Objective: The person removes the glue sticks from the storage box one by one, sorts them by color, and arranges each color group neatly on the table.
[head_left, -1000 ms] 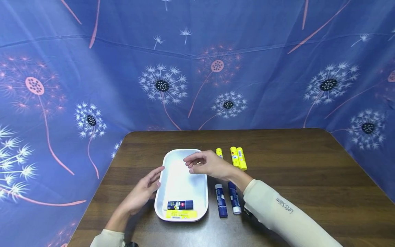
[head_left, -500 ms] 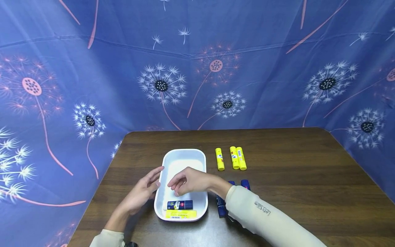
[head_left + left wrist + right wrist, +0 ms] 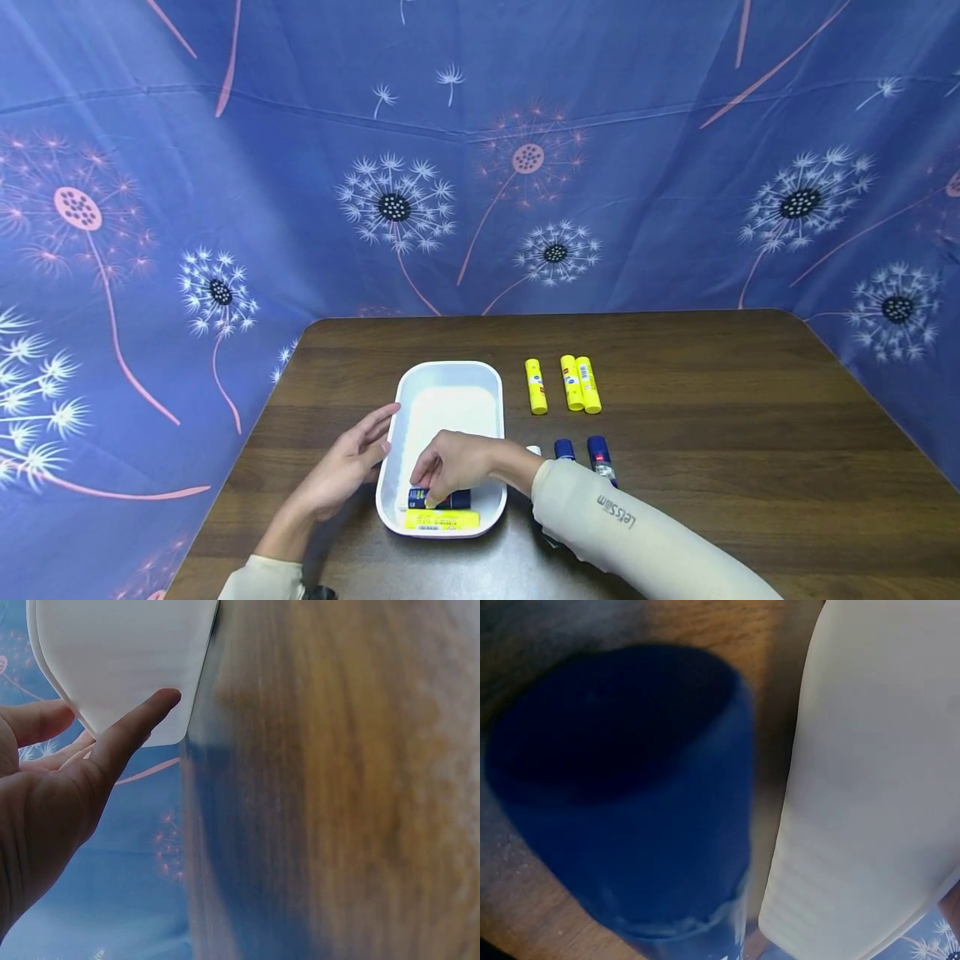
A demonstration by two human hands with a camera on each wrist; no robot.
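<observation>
In the head view, my right hand [image 3: 459, 460] reaches down into the white tray [image 3: 450, 372]. Its thumb and fingertips pinch a dark blue glue stick [image 3: 456, 500] lying near the tray's front end. Part of that stick is covered by the hand. A yellow glue stick [image 3: 442, 520] lies just in front of it, also in the tray. My left hand [image 3: 347, 461] rests against the tray's left side with fingers extended. In the left wrist view, the left hand's thumb and fingers touch the tray's white wall [image 3: 127, 660].
Right of the tray lie several yellow glue sticks [image 3: 536, 387] toward the back. Dark blue glue sticks [image 3: 600, 457] sit nearer, partly hidden by the right sleeve [image 3: 615, 525]. A large blue cap [image 3: 682, 855] beside the tray fills much of the right wrist view.
My right hand has moved from over the tray's back right toward its front, down onto the dark blue glue stick. The left hand has stayed at the tray's side.
</observation>
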